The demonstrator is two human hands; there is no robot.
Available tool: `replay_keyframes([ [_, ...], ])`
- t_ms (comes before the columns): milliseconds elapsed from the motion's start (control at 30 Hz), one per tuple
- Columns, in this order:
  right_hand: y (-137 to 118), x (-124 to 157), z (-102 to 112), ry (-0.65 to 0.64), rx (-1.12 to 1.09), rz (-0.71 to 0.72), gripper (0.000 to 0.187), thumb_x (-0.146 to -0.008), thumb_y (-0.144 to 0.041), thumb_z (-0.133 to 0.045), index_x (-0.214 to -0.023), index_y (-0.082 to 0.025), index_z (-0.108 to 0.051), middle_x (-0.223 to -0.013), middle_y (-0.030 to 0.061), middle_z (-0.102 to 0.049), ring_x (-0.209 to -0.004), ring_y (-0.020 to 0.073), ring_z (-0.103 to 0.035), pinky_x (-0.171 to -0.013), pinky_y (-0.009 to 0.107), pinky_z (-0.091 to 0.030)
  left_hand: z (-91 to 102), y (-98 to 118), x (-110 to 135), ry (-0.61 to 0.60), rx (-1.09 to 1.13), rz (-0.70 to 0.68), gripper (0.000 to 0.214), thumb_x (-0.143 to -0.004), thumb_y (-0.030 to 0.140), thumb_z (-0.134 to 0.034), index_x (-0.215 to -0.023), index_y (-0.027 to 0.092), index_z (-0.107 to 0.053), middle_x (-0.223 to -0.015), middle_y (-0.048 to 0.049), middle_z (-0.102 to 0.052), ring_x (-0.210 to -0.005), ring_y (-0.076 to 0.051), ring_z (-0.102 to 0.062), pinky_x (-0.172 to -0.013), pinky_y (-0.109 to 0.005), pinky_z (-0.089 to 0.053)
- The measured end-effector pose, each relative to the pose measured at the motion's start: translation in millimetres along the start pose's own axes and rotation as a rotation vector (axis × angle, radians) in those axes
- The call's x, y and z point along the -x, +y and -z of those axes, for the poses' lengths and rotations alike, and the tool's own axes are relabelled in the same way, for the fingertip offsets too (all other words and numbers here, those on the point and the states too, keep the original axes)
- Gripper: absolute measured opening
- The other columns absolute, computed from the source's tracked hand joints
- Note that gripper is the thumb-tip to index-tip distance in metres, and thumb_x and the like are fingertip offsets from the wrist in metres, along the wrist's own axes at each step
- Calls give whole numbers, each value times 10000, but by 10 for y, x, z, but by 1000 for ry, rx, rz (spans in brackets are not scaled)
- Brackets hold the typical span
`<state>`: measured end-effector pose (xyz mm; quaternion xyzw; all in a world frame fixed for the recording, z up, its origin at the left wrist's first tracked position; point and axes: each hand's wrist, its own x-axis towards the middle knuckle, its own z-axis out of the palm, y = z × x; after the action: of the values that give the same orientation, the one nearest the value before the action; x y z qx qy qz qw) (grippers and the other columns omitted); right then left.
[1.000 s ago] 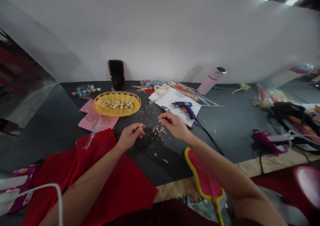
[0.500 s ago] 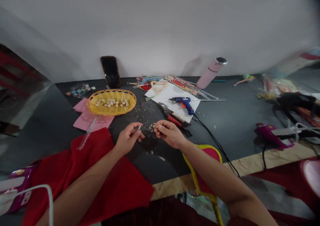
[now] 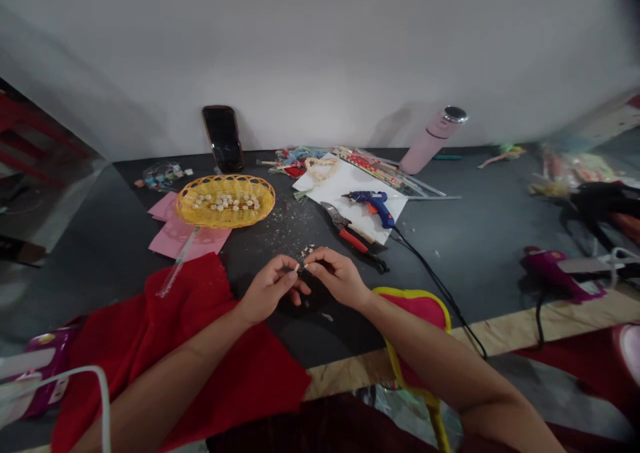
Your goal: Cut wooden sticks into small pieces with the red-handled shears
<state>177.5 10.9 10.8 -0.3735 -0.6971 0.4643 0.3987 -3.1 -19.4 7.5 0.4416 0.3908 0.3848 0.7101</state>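
Above the table (image 3: 333,345), left grip (image 3: 270,289) pinches pale stick (image 3: 297,267).

Shows a bare left hand (image 3: 275,286) and a bare right hand (image 3: 340,278), each with slim, tapering fingers, and bare forearms (image 3: 430,353) that widen smoothly away from narrow wrists, with nails too small to make out. Wears a very dark maroon garment (image 3: 310,433), visible just this side of the near edge of the desk (image 3: 450,226), plain where it shows, with folds and weave mostly lost in shadow.
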Motion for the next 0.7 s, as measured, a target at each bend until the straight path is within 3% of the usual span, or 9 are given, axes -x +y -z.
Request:
replay_keyframes([
  [233,-15,-5,-25,-40,91,38,113,-880,-281,-545,-879,-211,-633,-821,15,-645,-760,131,-592,-718,257,-459,30,-43,-19,-27,-22,14,257,-837,376,-568,-915,160,-452,-710,-47,-691,-486,-106,-607,-503,-226,-473],
  [467,10,18,-28,-49,146,185,70,-874,-231,-561,-882,-210,-628,-808,16,-639,-764,125,-594,-724,248,-466,24,-23,3,-2,-114,3,276,-820,407,-574,-867,153,-477,-691,-21,-667,-410,-78,-566,-404,-179,-415],
  [700,38,21,-39,-40,212,293,63,-873,-234,-566,-893,-217,-623,-791,21,-644,-744,127,-602,-697,244,-485,23,38,22,3,-198,8,275,-830,407,-554,-831,133,-528,-688,-26,-667,-437,-59,-563,-439,-165,-408],
])
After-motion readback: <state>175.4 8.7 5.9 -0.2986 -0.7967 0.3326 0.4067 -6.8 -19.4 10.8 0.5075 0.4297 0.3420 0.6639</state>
